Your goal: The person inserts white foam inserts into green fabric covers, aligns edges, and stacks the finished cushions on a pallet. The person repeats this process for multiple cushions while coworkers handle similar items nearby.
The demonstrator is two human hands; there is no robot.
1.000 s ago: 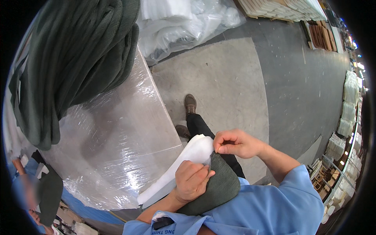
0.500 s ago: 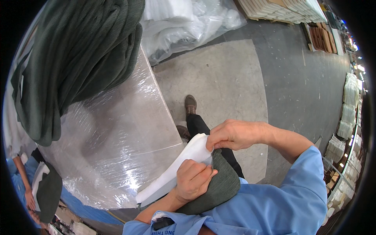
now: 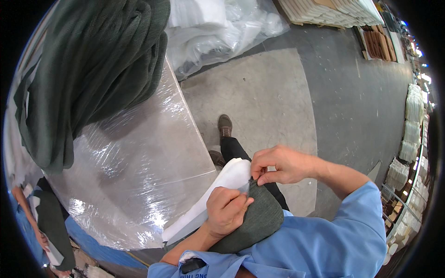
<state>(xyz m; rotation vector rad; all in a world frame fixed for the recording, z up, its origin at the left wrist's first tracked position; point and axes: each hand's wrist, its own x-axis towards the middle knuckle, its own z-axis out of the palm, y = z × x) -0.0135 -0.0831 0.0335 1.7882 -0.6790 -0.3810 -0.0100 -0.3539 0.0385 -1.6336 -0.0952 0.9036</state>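
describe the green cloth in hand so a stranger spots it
From the plastic-wrapped surface, go lower right to the blue shirt. The green cloth lies against it, left hand and right hand at its edge. Unlike the big green heap, it borders a white pad.

Dark green, round-ended cloth cover (image 3: 266, 213): surface looked matt, finely textured. Long white padded piece (image 3: 227, 180) appeared soft, smooth, matt. Large dark green heap of draped cloth (image 3: 102, 69) was matt, slightly fuzzy. Broad, flat, pale grey work surface (image 3: 153, 139) was wrapped in clear plastic film, glossy and wrinkled. Clear plastic bag (image 3: 197, 60) showed crinkled sheen. Pale grey floor patch (image 3: 264, 92) looked concrete-like, matt, scuffed.
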